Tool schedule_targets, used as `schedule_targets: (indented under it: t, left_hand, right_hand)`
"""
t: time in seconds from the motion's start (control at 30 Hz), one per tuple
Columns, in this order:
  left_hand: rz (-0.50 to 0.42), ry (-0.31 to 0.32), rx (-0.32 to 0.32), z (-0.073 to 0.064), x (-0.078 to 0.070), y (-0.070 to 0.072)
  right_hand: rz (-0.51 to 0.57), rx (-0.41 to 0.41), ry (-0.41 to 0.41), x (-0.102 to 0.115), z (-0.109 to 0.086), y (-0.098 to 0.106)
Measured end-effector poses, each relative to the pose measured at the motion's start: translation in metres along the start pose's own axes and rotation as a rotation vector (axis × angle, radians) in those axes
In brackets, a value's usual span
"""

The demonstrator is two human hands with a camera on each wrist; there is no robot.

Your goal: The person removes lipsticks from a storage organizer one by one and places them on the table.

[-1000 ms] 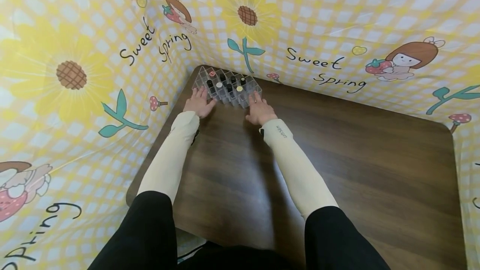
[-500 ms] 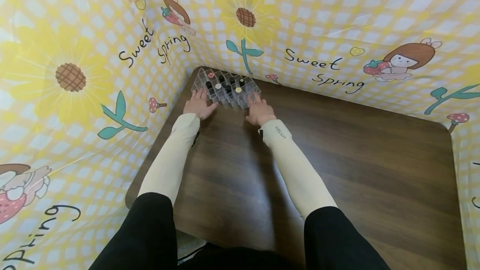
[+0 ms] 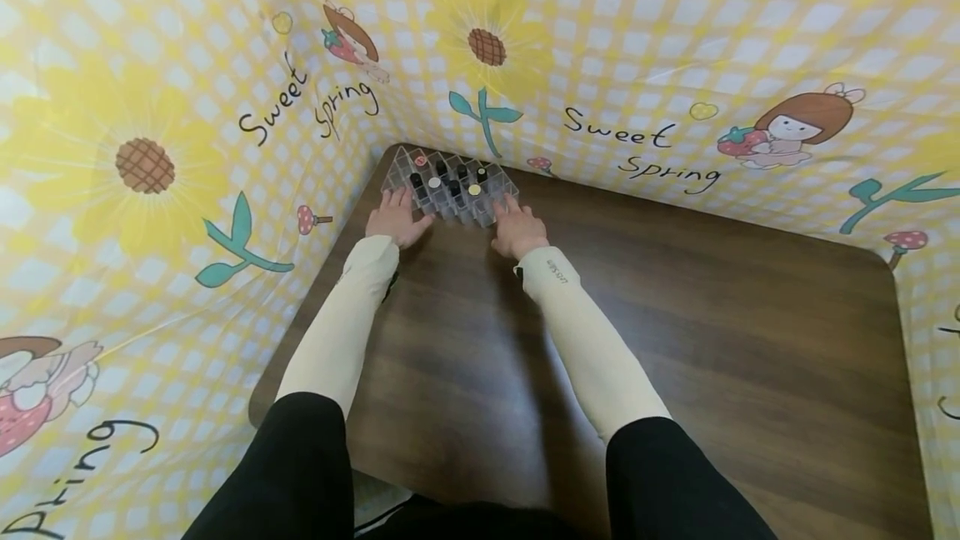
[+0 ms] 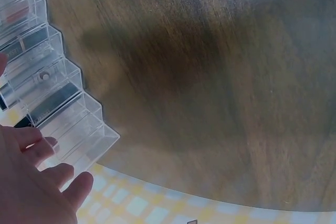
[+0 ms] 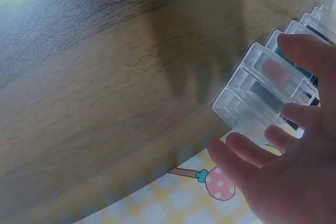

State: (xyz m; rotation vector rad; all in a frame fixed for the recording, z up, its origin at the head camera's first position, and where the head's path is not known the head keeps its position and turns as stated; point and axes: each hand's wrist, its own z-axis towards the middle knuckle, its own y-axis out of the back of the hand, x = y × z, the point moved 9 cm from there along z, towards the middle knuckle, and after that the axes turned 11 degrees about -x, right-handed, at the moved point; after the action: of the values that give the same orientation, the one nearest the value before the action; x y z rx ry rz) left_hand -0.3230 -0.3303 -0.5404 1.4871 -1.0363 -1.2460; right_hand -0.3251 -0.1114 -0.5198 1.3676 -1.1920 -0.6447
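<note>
A clear plastic lipstick organizer (image 3: 480, 217) with zigzag compartments stands at the table's far left corner. Several tubes, seemingly lipsticks, sit upright in it, among them a black-capped tube (image 3: 441, 170), a yellow-topped tube (image 3: 474, 190) and a white-topped tube (image 3: 434, 183). My left hand (image 3: 394, 220) lies along its left end, fingers extended. At the opposite end, my right hand (image 3: 519, 230) has its fingers against the side and its thumb toward the near face. Both wrist views show the fingers (image 4: 58, 174) spread loosely at the organizer's ends, not curled round it.
The brown wooden table (image 3: 712, 340) stretches away to the right. Patterned yellow check cloth (image 3: 637, 32) rises behind and to the left, close to the organizer.
The head view has tilted slightly upward, so everything sits a little lower in it. Hands and organizer keep their places relative to each other.
</note>
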Motion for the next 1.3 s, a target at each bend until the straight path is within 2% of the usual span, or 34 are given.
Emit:
schedule_targets:
  t: [0.3,0.77,0.97,1.17,1.3]
  left_hand:
    - [0.007,-0.013,-0.033,0.002,-0.002,0.0]
    - [-0.055,-0.038,-0.138,0.001,-0.007,0.005]
    - [-0.074,-0.022,-0.128,-0.001,-0.002,-0.001]
    - [-0.132,0.0,-0.132,-0.002,-0.001,-0.004]
    - [-0.171,0.023,-0.111,-0.001,-0.001,-0.007]
  right_hand:
    - [-0.014,-0.042,0.016,-0.002,-0.004,0.0]
    - [-0.038,-0.061,0.032,-0.009,-0.008,-0.005]
    - [-0.045,-0.067,0.045,-0.008,-0.011,-0.007]
    - [-0.06,-0.092,0.046,-0.013,-0.013,-0.004]
    - [-0.061,-0.122,0.054,-0.018,-0.015,-0.003]
